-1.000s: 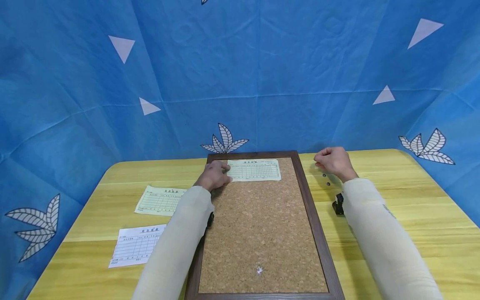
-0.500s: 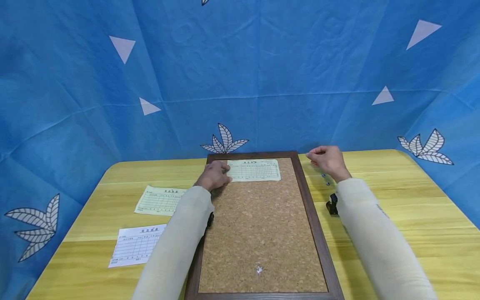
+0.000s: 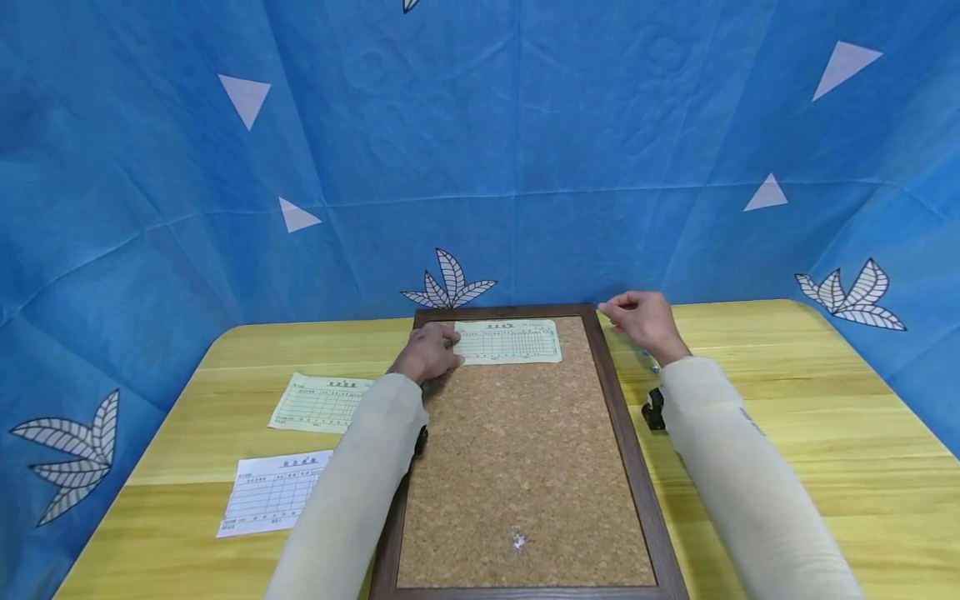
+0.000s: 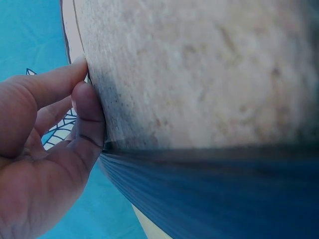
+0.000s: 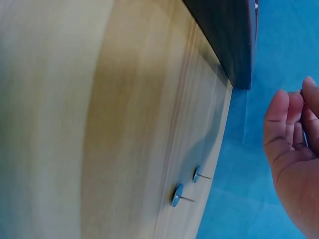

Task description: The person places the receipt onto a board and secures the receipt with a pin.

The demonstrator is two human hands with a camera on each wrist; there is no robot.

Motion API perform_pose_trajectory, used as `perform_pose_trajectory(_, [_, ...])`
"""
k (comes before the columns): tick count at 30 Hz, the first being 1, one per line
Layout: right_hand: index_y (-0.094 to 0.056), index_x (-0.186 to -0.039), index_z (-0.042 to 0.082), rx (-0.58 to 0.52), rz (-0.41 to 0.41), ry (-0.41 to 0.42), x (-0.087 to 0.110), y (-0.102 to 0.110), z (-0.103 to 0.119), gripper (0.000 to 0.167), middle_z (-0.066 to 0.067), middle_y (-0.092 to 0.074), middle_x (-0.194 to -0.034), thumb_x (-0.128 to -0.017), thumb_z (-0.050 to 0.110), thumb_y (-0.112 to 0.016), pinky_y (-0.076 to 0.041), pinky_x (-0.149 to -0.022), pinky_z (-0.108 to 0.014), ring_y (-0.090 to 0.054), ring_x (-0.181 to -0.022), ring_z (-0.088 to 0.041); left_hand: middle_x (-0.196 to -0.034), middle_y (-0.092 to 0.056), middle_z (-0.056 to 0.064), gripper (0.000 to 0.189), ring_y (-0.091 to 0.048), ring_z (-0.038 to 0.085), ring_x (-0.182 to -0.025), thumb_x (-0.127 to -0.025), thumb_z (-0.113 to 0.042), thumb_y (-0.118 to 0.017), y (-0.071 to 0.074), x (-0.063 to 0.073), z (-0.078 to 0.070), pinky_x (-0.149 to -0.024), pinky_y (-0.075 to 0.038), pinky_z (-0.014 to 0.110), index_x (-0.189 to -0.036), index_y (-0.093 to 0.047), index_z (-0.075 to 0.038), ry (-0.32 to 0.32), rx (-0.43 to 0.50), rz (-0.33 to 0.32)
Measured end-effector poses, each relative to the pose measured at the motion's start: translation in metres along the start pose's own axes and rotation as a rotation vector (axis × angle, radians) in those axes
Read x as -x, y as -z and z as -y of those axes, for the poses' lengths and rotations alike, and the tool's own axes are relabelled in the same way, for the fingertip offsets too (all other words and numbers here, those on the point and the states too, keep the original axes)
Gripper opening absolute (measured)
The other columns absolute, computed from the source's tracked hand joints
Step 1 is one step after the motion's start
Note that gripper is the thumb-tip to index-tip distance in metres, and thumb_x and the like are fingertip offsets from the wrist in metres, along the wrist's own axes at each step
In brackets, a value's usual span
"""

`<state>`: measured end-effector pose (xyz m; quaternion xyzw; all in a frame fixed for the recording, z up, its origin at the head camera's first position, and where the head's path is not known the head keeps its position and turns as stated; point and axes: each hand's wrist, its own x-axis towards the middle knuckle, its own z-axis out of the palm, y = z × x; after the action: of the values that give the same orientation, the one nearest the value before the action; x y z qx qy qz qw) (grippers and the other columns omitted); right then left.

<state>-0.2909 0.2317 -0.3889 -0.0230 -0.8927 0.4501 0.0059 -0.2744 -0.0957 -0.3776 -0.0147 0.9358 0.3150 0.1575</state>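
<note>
A pale green printed slip (image 3: 517, 343) lies across the top of a cork board (image 3: 517, 450) with a dark wooden frame (image 3: 625, 404). My left hand (image 3: 429, 350) rests at the slip's left edge, thumb low and fingers higher, holding it down against the cork. Just beyond the frame's top right corner, my right hand (image 3: 647, 321) hovers with thumb and forefinger pinched. A small dark bit, apparently a thumbtack (image 5: 301, 92), shows between those fingertips in the right wrist view, mostly hidden. Two thumbtacks (image 5: 178, 194) lie points up on the table below that hand.
Left of the board lie another pale green slip (image 3: 318, 402) and a white slip (image 3: 272, 493), both partly behind the left sleeve. A small shiny cluster (image 3: 518, 541) sits low on the cork. A blue patterned cloth (image 3: 517, 167) hangs behind the yellow wooden table (image 3: 810, 400).
My right hand has moved left, from over the loose thumbtacks toward the board's top right corner, still pinching. The left hand and the slip have stayed put.
</note>
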Motion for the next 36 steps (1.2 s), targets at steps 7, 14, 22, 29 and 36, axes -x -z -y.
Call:
perform_pose_trajectory(7, [-0.069,-0.116,-0.003,-0.022,0.029,-0.013,-0.001,-0.001,0.004,0.038,-0.024,-0.065,-0.114,-0.100,0.031,-0.063,-0.053,-0.085,-0.048,-0.068,-0.097,-0.035,-0.153,-0.041,0.012,0.045,-0.029,0.034,-0.144,-0.096,-0.012,-0.068,0.001,0.001,0.001,-0.111,-0.035,0.051,-0.141,-0.059,-0.010,-0.003,-0.005,0.000])
perform_pose_trajectory(14, [-0.070,-0.119,-0.001,-0.018,0.051,-0.004,0.000,-0.003,0.005,0.039,-0.021,-0.066,-0.113,-0.100,0.033,-0.063,-0.053,-0.085,-0.047,-0.067,-0.097,-0.033,-0.153,-0.041,0.013,0.045,-0.031,0.033,-0.143,-0.096,-0.013,-0.068,0.000,0.001,0.001,-0.109,-0.037,0.051,-0.140,-0.059,-0.011,0.010,0.007,-0.001])
perform_pose_trajectory(22, [-0.071,-0.114,-0.005,-0.073,0.053,0.035,-0.003,-0.007,0.009,0.033,-0.021,-0.071,-0.100,-0.100,0.025,-0.063,-0.058,-0.079,-0.039,-0.069,-0.080,-0.019,-0.154,-0.040,0.012,0.046,-0.030,0.033,-0.143,-0.095,-0.013,-0.069,0.000,0.000,0.000,-0.109,-0.037,0.050,-0.140,-0.059,-0.011,0.017,0.017,0.000])
perform_pose_trajectory(29, [-0.070,-0.112,-0.007,-0.080,0.077,0.026,-0.004,-0.013,0.013,0.029,-0.023,-0.069,-0.104,-0.100,0.018,-0.064,-0.058,-0.080,-0.038,-0.069,-0.080,-0.019,-0.155,-0.040,0.012,0.046,-0.031,0.033,-0.144,-0.095,-0.012,-0.069,0.000,-0.001,0.002,-0.109,-0.037,0.050,-0.140,-0.059,-0.011,0.001,0.027,0.003])
perform_pose_trajectory(36, [-0.070,-0.113,-0.008,-0.043,0.090,0.044,-0.005,-0.016,0.016,0.025,-0.021,-0.070,-0.102,-0.101,0.012,-0.061,-0.058,-0.079,-0.036,-0.068,-0.074,-0.011,-0.155,-0.040,0.012,0.046,-0.031,0.033,-0.144,-0.095,-0.012,-0.069,0.000,0.000,0.003,-0.109,-0.037,0.050,-0.140,-0.059,-0.011,0.003,0.030,0.003])
